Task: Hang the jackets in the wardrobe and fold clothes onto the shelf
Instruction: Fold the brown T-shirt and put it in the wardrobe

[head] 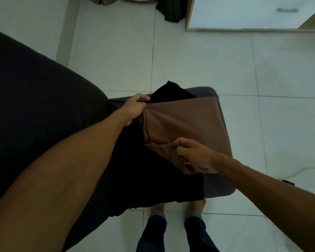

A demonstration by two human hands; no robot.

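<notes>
A brown garment [185, 122] lies spread over a dark grey footstool [224, 190] in the middle of the view. My left hand [135, 109] grips its far left corner, and my right hand [195, 155] pinches bunched fabric at its near edge. Under and beside the brown garment lies black clothing [147, 175], with another black piece [169, 93] sticking out at the far side of the stool.
A dark sofa [35, 106] fills the left. A white and wood cabinet [244, 13] stands at the top right, with a dark garment [171, 11] on the floor beside it. Pale floor tiles [262, 70] surround the stool. My feet [178, 230] stand right in front of it.
</notes>
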